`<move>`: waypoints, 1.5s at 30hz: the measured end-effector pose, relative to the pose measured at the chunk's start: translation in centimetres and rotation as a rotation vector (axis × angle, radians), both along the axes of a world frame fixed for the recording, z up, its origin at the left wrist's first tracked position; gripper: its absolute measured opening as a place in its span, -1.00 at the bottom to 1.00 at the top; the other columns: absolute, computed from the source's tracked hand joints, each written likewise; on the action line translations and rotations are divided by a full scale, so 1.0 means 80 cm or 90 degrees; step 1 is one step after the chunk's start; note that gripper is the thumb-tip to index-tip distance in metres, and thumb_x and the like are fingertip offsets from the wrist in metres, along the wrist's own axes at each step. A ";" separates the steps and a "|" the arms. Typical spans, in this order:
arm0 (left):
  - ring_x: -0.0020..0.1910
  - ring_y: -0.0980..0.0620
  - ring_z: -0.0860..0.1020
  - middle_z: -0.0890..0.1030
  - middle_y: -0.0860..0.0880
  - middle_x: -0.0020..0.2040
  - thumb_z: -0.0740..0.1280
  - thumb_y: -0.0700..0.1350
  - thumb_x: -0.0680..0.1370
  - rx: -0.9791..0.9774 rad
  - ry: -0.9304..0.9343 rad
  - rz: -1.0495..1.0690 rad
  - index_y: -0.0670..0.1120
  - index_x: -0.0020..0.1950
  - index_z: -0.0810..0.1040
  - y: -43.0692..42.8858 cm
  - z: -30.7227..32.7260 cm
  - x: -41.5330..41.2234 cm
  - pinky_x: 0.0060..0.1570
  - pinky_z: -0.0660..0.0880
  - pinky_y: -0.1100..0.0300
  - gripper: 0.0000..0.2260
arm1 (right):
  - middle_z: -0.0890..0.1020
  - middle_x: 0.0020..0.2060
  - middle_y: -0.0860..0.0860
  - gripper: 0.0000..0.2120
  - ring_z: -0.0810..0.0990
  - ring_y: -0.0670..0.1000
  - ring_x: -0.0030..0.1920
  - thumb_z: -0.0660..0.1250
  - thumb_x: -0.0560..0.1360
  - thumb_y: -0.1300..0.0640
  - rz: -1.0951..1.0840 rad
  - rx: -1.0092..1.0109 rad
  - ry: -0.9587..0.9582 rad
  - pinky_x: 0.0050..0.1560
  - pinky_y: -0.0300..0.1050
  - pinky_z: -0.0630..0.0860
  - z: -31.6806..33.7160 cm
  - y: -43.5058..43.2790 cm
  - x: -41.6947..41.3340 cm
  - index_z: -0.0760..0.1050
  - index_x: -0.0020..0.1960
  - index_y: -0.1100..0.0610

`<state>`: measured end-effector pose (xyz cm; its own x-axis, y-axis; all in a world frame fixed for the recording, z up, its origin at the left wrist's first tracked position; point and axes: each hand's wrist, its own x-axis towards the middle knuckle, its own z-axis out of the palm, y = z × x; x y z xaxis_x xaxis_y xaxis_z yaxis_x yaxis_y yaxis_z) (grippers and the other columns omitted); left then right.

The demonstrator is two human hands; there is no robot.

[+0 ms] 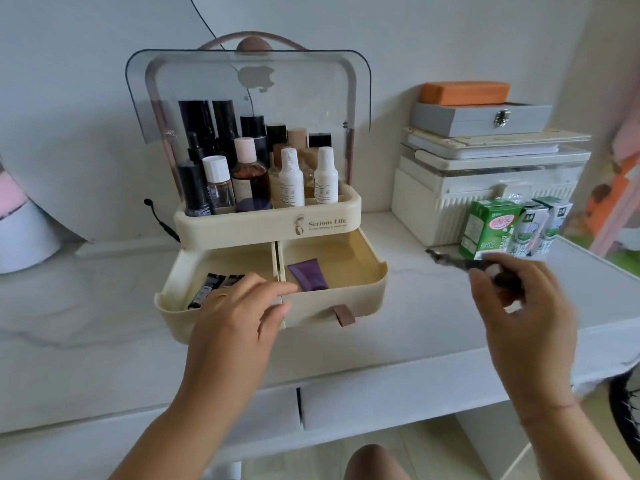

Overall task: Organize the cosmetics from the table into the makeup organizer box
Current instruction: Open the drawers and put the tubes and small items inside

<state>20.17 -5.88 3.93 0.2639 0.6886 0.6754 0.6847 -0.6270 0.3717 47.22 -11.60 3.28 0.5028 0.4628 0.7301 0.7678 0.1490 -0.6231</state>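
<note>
The cream makeup organizer box (266, 221) stands on the white table with its clear lid raised and both lower drawers pulled out. Several bottles (258, 168) fill its top tray. Two dark tubes (211, 289) lie in the left drawer, and a purple tube (307, 277) lies in the right drawer. My left hand (239, 310) hovers over the left drawer's front edge, fingers apart, holding nothing. To the right of the box, my right hand (512, 296) grips a thin dark makeup tool (446, 259) with its tip pointing left, above the table.
Green and white cartons (491, 228) stand at the right in front of a cream storage case (433, 206) stacked with a grey box (478, 119) and an orange pouch (464, 91). A thin black brush (161, 220) leans left of the organizer. A round white object (20, 233) sits far left.
</note>
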 end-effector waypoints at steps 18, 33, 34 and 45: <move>-0.29 -0.01 0.54 0.58 0.07 -0.16 0.42 -0.25 0.46 0.001 0.016 -0.007 -0.01 0.01 0.64 0.002 0.000 0.001 -0.31 0.49 0.04 -0.81 | 0.60 -0.06 -0.15 -0.74 0.46 -0.12 -0.05 0.25 0.50 -0.12 0.255 -0.314 -0.213 0.03 -0.17 0.42 0.044 0.083 -0.082 0.62 0.07 -0.07; 0.40 0.14 0.31 0.22 0.24 0.47 0.38 0.23 0.29 -0.234 -0.387 0.091 0.16 0.51 0.04 0.013 -0.039 -0.063 0.20 0.32 0.22 -0.13 | 0.36 0.30 -0.41 -0.12 0.33 -0.30 0.37 0.42 0.24 -0.26 0.436 -0.247 0.159 0.34 -0.30 0.31 -0.039 0.058 -0.064 0.13 0.47 -0.15; 0.36 0.22 0.34 0.24 0.29 0.45 0.39 0.22 0.30 -0.235 -0.390 0.078 0.17 0.51 0.04 0.018 -0.042 -0.065 0.14 0.34 0.32 -0.13 | 0.40 0.23 -0.48 -0.14 0.36 -0.36 0.32 0.43 0.24 -0.24 0.448 -0.238 0.173 0.27 -0.41 0.34 -0.039 0.063 -0.064 0.15 0.46 -0.15; 0.28 0.26 0.29 0.27 0.10 0.48 0.31 0.16 0.44 -0.254 -0.375 0.079 0.08 0.54 -0.01 0.081 -0.042 -0.062 0.03 0.29 0.46 -0.23 | 0.45 0.29 -0.21 -0.40 0.39 -0.22 0.32 0.41 0.32 -0.18 0.448 -0.207 0.167 0.32 -0.28 0.30 -0.025 0.133 -0.072 0.27 0.30 -0.29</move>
<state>15.20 0.59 0.60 -0.1620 0.9139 0.3722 0.3577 -0.2972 0.8853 41.43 -0.93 1.30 0.1514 0.9023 0.4037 0.3848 0.3224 -0.8649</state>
